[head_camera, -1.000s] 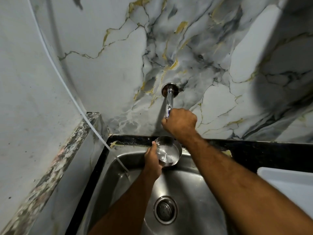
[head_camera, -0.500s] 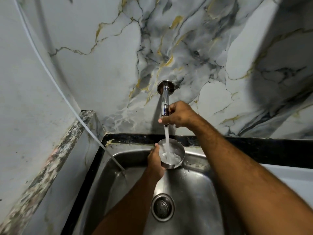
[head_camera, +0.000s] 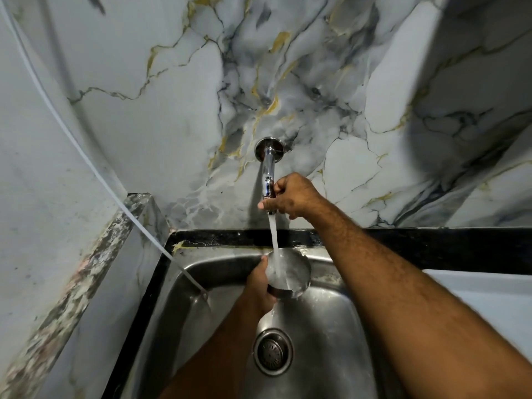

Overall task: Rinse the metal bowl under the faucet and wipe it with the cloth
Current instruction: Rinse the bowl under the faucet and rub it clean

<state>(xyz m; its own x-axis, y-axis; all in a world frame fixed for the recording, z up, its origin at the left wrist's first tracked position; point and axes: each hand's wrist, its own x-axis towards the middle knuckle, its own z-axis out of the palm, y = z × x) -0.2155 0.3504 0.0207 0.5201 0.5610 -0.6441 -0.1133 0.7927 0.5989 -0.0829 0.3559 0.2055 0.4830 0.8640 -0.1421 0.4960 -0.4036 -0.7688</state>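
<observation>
Both hands busy: left hand (head_camera: 259,286) wrapped round metal bowl (head_camera: 289,270) under running faucet (head_camera: 269,171), right hand (head_camera: 290,197) closed on faucet, over sink (head_camera: 331,326).

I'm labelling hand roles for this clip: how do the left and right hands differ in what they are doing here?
The left hand is low in the sink, gripping the metal bowl by its side; the right hand is higher, closed on the faucet end. The left hand's bowl catches the water stream; the right hand's fingers sit above the stream. Both are bare and gripping.
</observation>
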